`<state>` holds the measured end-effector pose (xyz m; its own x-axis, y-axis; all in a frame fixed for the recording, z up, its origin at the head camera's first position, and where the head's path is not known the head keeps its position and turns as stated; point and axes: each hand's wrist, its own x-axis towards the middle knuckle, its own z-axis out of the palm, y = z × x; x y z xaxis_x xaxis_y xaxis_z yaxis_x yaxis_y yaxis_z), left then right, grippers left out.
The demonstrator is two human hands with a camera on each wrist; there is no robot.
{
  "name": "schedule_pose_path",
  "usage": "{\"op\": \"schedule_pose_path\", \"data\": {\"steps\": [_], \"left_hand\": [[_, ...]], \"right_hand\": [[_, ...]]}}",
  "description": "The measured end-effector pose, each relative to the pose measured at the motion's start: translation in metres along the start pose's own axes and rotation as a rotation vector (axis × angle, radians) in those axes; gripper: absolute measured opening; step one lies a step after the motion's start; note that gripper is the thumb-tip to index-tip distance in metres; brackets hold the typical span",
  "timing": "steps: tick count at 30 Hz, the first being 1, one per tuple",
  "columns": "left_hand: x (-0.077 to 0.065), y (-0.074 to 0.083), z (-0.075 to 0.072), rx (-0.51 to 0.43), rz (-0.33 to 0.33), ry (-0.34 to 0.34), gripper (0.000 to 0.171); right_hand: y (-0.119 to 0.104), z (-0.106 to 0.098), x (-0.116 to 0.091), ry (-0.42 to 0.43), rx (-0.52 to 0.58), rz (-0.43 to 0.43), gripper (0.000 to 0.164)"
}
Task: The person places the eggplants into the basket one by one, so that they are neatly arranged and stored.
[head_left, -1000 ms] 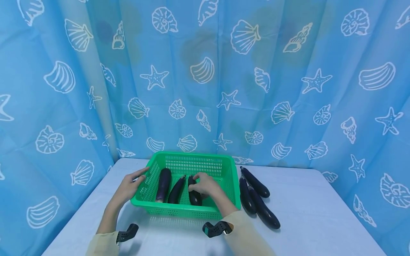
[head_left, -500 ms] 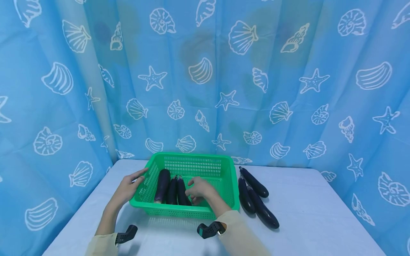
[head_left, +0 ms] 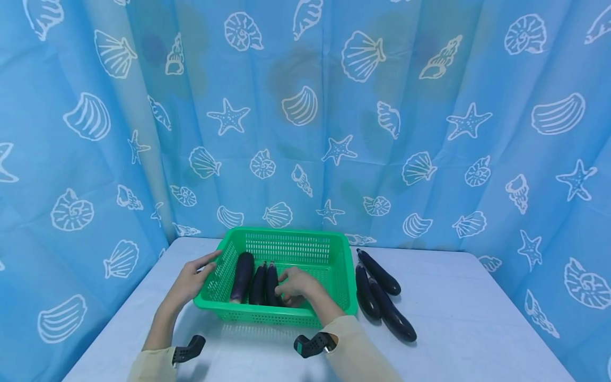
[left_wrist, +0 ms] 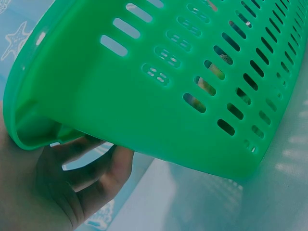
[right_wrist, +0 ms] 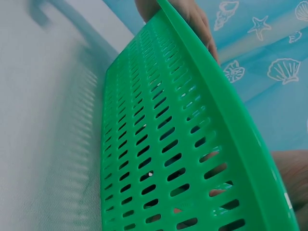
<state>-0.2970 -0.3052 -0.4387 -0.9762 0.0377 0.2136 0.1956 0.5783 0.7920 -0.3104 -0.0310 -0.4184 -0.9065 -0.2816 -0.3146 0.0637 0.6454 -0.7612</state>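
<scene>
A green perforated plastic basket (head_left: 258,317) stands on the table with three dark eggplants lying side by side in its left half. The thick purple eggplant (head_left: 242,277) is leftmost, then a slimmer middle eggplant (head_left: 258,285) and the right-hand eggplant (head_left: 271,282). My left hand (head_left: 192,277) grips the basket's left end, its fingers bent under the rim in the left wrist view. Inside the basket, my right hand (head_left: 297,286) has loosely bent fingers right against the right-hand eggplant's side. In the right wrist view the basket wall (right_wrist: 159,130) hides most of that hand.
On the table right of the basket lie three more eggplants: one at the back (head_left: 380,271), one close to the basket wall (head_left: 366,293), and a long one in front (head_left: 393,313). A blue curtain (head_left: 329,132) with white shells hangs behind the white-covered table (head_left: 468,318).
The right-hand eggplant was moved left beside the middle one, and my right hand let it go. Since then it has straightened slightly, with my fingers at its side. The left hand stays put.
</scene>
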Motion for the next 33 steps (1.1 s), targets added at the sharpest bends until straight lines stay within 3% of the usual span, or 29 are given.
{"op": "schedule_pose_path", "data": {"steps": [13,33], "left_hand": [[0.000,0.000,0.001,0.008,-0.006,0.006,0.043],[-0.001,0.001,0.000,0.001,0.000,0.001,0.043]], "right_hand": [[0.004,-0.006,-0.003,-0.076,-0.038,-0.012,0.040],[0.009,-0.019,-0.014,-0.115,-0.233,-0.107,0.043]]}}
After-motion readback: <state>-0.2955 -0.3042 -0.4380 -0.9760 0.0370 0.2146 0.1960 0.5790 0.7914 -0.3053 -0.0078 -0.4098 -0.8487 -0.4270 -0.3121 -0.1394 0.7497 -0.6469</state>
